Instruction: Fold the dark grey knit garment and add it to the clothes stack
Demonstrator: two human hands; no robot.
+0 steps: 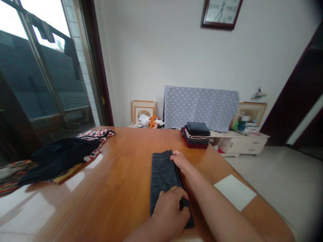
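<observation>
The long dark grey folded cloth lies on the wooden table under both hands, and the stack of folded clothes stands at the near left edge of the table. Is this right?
Not quite. The head view shows the stack of folded clothes at the far right edge of the wooden table.

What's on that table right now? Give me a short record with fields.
Surface: wooden table
Left hand: pressing the near end of the grey cloth
Right hand: on the cloth's far right edge
Grey cloth: folded into a long strip, lying flat
Far edge: folded stack
Left side: loose clothes pile
Right side: white sheet
</observation>
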